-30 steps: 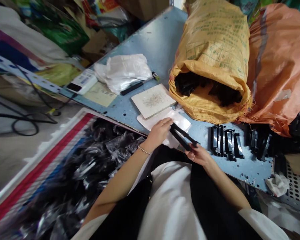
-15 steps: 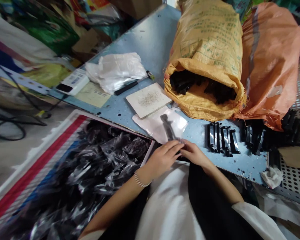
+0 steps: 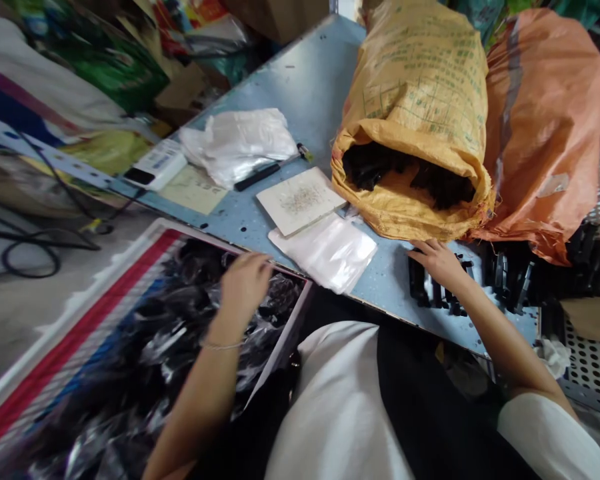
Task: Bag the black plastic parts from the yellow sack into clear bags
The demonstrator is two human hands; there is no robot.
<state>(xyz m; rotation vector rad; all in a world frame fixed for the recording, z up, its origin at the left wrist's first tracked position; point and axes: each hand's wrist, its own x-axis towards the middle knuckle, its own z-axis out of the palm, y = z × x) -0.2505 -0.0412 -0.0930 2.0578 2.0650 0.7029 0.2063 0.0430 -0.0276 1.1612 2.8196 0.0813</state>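
Head view: the right hand (image 3: 441, 262), fingers spread, lies on a row of small black plastic bars (image 3: 419, 283) on the blue perforated table (image 3: 310, 87), just beside a yellow woven sack (image 3: 410, 87). The left hand (image 3: 245, 285), fingers loosely curled, hangs over clear-bagged black parts (image 3: 200, 327) in a red-and-white-edged tray (image 3: 87, 313); whether it pinches anything is hidden.

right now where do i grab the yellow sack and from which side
Probably by the rolled rim of the yellow sack, coming from the near side by your right hand. The sack lies on its side with its mouth toward you, and the fold gives a thick edge to grip. Keep the mouth raised, since black pieces show inside.
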